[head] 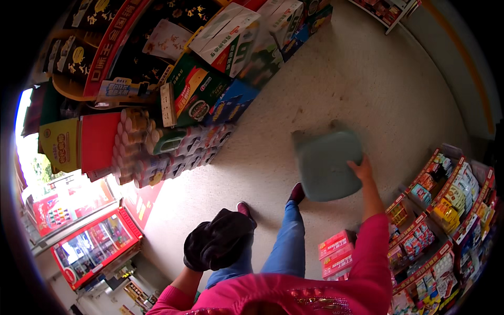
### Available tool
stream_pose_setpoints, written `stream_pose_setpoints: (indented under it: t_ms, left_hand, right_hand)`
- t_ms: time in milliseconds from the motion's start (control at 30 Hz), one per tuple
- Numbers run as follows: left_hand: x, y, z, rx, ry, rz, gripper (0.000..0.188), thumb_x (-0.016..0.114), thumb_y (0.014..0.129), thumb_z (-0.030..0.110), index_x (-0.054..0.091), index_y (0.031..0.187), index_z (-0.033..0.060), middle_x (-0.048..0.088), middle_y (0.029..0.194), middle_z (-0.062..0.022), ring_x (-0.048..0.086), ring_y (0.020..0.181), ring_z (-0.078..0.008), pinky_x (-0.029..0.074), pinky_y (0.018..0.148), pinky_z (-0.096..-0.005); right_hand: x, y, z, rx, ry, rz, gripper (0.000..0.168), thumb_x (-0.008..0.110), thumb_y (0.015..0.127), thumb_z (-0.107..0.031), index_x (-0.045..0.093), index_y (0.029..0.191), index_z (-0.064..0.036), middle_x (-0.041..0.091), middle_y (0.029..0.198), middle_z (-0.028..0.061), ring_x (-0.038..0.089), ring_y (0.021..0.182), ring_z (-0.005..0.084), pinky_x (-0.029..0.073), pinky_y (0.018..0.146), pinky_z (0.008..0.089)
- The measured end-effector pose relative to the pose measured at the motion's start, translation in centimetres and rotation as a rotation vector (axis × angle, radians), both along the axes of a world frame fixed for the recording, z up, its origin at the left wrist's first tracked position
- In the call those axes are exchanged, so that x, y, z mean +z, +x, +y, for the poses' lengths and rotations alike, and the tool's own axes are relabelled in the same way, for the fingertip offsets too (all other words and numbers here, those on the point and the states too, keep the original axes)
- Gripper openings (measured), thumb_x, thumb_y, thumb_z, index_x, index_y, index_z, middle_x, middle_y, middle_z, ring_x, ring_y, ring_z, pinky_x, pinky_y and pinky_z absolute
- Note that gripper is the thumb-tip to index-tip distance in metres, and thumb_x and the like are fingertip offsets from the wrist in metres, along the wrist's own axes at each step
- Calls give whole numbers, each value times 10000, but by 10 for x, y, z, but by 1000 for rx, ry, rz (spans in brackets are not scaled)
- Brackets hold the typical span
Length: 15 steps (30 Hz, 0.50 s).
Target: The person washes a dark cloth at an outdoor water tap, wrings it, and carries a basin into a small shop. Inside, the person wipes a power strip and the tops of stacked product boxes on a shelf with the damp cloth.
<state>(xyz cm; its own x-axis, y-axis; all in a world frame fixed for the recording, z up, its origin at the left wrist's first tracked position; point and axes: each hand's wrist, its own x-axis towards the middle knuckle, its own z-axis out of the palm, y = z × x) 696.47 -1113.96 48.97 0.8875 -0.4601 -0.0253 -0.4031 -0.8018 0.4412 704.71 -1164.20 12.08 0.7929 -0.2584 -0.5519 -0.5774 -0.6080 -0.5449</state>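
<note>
My right hand point(361, 169) grips the right edge of a grey-green plastic stool point(330, 167), its flat seat facing up and its outline blurred. The stool is in front of my right foot. A bundle of black cloth point(220, 239) covers my left hand in front of my left thigh. Only the wrist shows below the cloth; the fingers are hidden.
Stacked drink cartons point(204, 88) and shrink-wrapped cans point(177, 157) stand at the upper left. A red-framed display fridge point(132, 228) is at the lower left. Snack racks point(417, 228) line the right side, with pink boxes point(334, 254) on the floor beside them.
</note>
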Motion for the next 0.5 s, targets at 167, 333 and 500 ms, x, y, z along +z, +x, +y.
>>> stream_pose_setpoints:
  t_ms: [167, 333, 500]
  left_hand:
    - [-1, 2, -3, 63, -64, 46, 255, 621, 735, 253, 631, 962, 136, 610, 1073, -154, 595, 950, -345, 471, 815, -451]
    - [6, -15, 27, 182, -122, 88, 280, 581, 775, 269, 606, 1006, 113, 593, 1096, -159, 579, 970, -342, 449, 839, -461]
    - [6, -17, 85, 275, -255, 172, 309, 541, 814, 286, 582, 1050, 90, 576, 1119, -165, 563, 989, -340, 428, 863, -471]
  right_hand:
    - [-15, 42, 136, 273, -96, -28, 827, 755, 663, -481, 448, 1274, -16, 544, 1165, 243, 528, 1074, 401, 438, 890, 455]
    - [2, 56, 279, 492, -116, -74, 933, 760, 631, -539, 400, 1302, -1, 543, 1114, 255, 542, 1014, 392, 448, 858, 467]
    - [3, -16, 354, 647, -127, -21, 963, 784, 631, -486, 339, 1331, 4, 524, 1144, 255, 529, 1036, 392, 452, 862, 456]
